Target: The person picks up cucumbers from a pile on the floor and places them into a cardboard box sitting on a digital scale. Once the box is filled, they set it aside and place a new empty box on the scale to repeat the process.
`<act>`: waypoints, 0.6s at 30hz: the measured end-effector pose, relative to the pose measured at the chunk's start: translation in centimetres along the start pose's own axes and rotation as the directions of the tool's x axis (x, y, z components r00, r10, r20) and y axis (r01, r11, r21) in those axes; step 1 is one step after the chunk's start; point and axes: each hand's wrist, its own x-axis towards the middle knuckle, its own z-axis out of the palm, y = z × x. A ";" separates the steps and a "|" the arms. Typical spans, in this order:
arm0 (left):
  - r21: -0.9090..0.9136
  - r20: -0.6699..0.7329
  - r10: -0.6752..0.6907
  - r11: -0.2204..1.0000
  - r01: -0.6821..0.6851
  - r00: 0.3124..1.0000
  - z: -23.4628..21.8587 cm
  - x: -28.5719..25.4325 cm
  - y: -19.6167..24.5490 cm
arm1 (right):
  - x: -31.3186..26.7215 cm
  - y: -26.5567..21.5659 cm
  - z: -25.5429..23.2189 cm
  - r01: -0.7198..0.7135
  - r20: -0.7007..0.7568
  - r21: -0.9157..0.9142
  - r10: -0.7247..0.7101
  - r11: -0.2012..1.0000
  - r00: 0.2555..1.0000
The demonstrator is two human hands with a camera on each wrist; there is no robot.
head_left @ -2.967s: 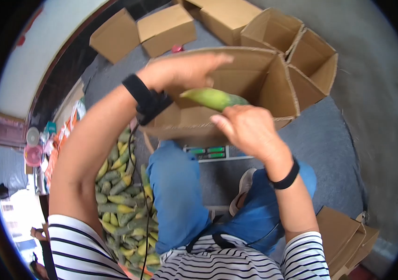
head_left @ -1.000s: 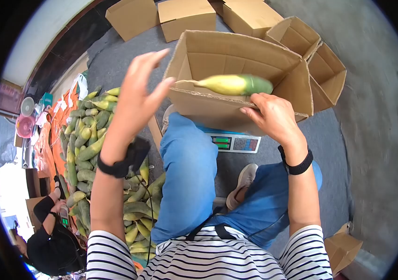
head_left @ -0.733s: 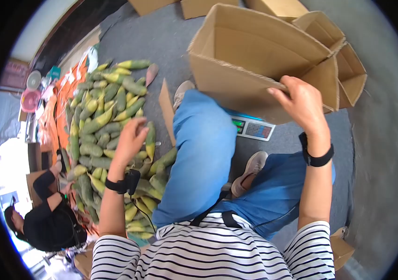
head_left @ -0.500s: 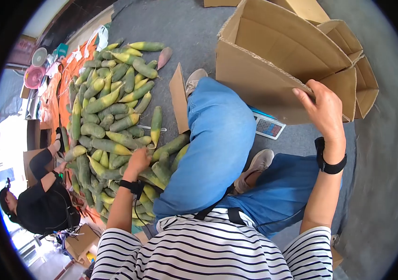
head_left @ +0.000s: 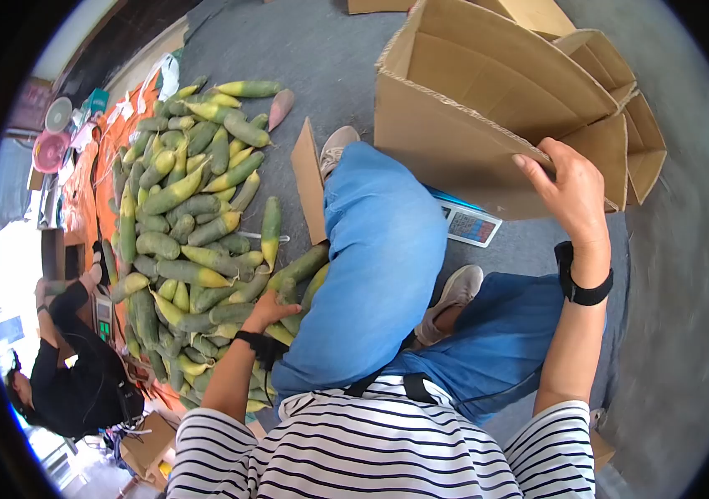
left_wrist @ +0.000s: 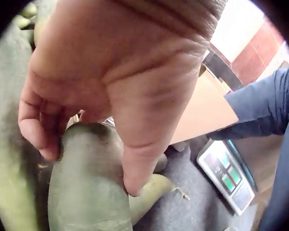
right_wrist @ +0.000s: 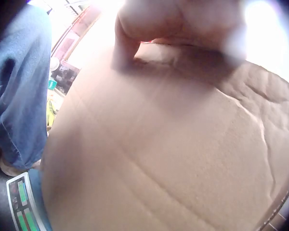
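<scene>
At the near side of a heap of green radishes (head_left: 175, 193), my left hand (head_left: 269, 312) reaches down beside the left knee. The left wrist view shows its thumb and curled fingers on either side of the blunt end of one thick green radish (left_wrist: 89, 183). My right hand (head_left: 570, 187) grips the near rim of a large upright cardboard box (head_left: 446, 141), thumb on the outer wall. In the right wrist view that outer wall (right_wrist: 149, 125) fills most of the picture below the hand. The box's floor is hidden.
A digital scale (head_left: 475, 226) shows from under the box. A cardboard flap (head_left: 310, 179) stands between the heap and my left shoe. More cardboard boxes (head_left: 604, 62) stand behind the large one. Another person in black (head_left: 80, 374) sits at far left.
A green radish held over the box earlier has left my hands and is out of sight. My left hand has moved from the box down to the heap; the right now grips the rim.
</scene>
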 end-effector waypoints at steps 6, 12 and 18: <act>0.275 -0.296 0.335 0.927 -0.256 0.895 -2.3 -8.4 6.7 | 0.0 0.4 0.0 0.008 -0.009 -0.009 -0.008 1.000 1.000; 0.498 -0.555 0.633 0.772 -0.395 0.540 -9.9 -21.8 17.3 | -0.3 0.5 -0.2 0.030 0.009 0.014 -0.031 0.999 0.999; 0.404 -0.772 0.628 0.607 -0.684 0.102 -17.4 -29.6 24.0 | -0.6 0.8 0.0 0.059 -0.009 0.031 -0.059 0.998 0.998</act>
